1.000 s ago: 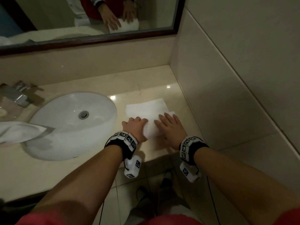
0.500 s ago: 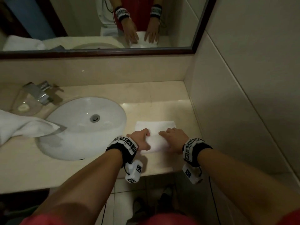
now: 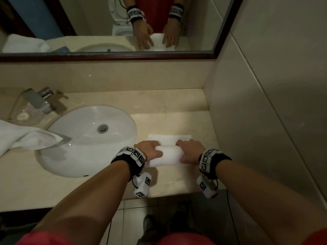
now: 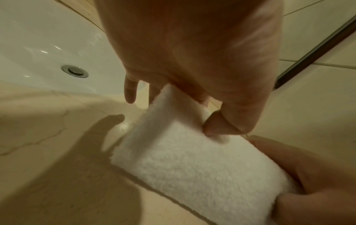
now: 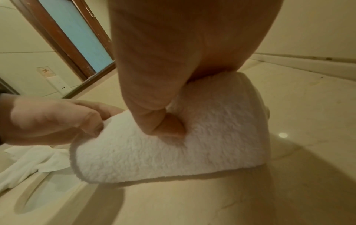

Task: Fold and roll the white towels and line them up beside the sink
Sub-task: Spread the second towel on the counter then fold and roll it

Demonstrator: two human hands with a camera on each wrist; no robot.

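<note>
- Item, towel roll (image 3: 165, 156): white terry, part-rolled, on the table (image 3: 177, 181) to the right of the sink (image 3: 88, 138), near the front edge. Long axis runs left to right, across the person's body.
- Item, flat tail (image 3: 169, 139): the unrolled remainder of the same towel, lying flat on the far side of the roll and touching it. A short strip only shows.
- Left hand (image 3: 150, 151): curled over the roll's left end, thumb (image 4: 217, 126) pressing into the pile on the near face, fingers wrapped over the top.
- Right hand (image 3: 190, 152): curled over the roll's right end in the same manner, thumb (image 5: 171, 126) dug into the near face.
- Key relation: the roll lies straight ahead of both hands, one at each end, neither plainly nearer; the tail lies beyond the roll, so the rolling direction is judged to be away from the body, at right angles to the long axis.
- Stage, judged: rolling of this towel is close to done; placing in line not yet done.
- Item, loose towel (image 3: 26, 137): white, unfolded, draped at the sink's left rim, well apart from the hands; judged to be awaiting folding.
- Fixtures: faucet (image 3: 39, 99) at the far left of the sink; mirror (image 3: 106, 23) on the far wall, reflecting both hands on the roll.
</note>
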